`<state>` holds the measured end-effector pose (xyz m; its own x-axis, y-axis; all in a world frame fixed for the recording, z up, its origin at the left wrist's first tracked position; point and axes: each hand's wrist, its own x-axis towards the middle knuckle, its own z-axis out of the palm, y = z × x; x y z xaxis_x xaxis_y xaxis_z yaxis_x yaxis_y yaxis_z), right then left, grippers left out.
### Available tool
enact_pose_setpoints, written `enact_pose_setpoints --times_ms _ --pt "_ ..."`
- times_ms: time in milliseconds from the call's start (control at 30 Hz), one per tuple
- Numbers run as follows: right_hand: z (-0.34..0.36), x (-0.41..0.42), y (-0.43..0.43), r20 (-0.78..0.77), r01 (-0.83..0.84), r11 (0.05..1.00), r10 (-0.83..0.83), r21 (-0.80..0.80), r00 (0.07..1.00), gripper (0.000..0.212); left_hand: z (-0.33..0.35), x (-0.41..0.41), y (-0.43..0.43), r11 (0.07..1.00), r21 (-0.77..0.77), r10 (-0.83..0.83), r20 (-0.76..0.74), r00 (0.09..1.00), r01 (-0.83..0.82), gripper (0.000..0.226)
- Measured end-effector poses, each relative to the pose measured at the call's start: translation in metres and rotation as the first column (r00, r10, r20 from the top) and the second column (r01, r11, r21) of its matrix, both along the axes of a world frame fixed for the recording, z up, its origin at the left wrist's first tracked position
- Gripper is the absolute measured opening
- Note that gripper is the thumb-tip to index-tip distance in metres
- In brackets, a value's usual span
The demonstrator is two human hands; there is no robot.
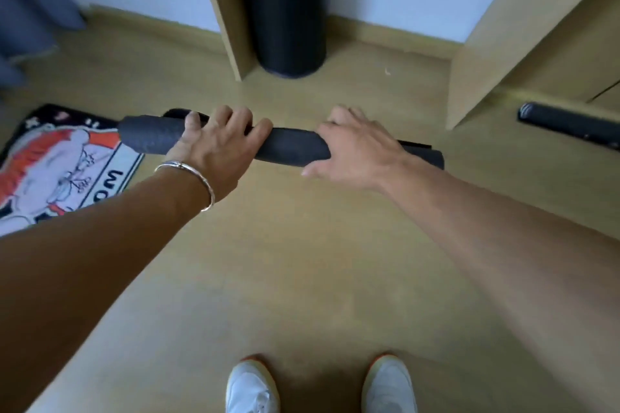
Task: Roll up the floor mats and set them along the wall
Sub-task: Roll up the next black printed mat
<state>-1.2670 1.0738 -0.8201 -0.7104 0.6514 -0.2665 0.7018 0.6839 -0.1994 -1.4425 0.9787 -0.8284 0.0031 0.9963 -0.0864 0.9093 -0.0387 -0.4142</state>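
A dark grey mat (292, 146) lies rolled into a long tube across the wooden floor in front of me. My left hand (214, 144) rests on top of its left half with fingers curled over the far side. My right hand (359, 147) presses on its right half, fingers spread over the roll. A larger black rolled mat (288, 10) stands upright against the wall beside a wooden panel. Another dark rolled mat (570, 124) lies on the floor at the far right. A flat printed mat (63, 171) with an orange and white cartoon lies at the left.
A wooden desk leg panel (224, 10) stands left of the upright roll, and a second wooden panel (496, 54) stands at the right. A grey curtain (30, 0) hangs at the far left. My white shoes (253, 386) are at the bottom edge.
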Motion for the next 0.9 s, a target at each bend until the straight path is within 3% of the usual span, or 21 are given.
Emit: enact_pose_setpoints --times_ms 167,333,433,767,900 --pt "0.203 0.019 -0.003 -0.011 -0.049 0.966 0.054 0.253 0.999 0.065 0.198 -0.011 -0.003 0.946 0.297 -0.103 -0.116 0.988 0.133 0.048" --pt "0.385 0.054 -0.055 -0.053 0.016 0.892 0.009 0.452 0.999 0.065 0.393 0.008 -0.047 0.884 0.415 -0.119 -0.245 0.962 0.215 0.042" --pt "0.471 0.075 -0.103 -0.11 0.033 0.823 0.036 0.567 0.993 0.067 0.473 0.027 -0.096 0.862 0.476 -0.08 -0.209 0.975 0.173 0.039" --pt "0.598 0.138 -0.255 -0.164 0.106 0.633 0.034 0.767 0.986 0.068 0.606 0.112 -0.239 0.79 0.611 0.036 -0.11 0.993 0.039 0.03" --pt "0.612 0.166 -0.297 -0.153 0.1 0.541 0.055 0.835 0.987 0.07 0.626 0.16 -0.266 0.812 0.566 -0.074 -0.137 0.988 0.139 0.047"
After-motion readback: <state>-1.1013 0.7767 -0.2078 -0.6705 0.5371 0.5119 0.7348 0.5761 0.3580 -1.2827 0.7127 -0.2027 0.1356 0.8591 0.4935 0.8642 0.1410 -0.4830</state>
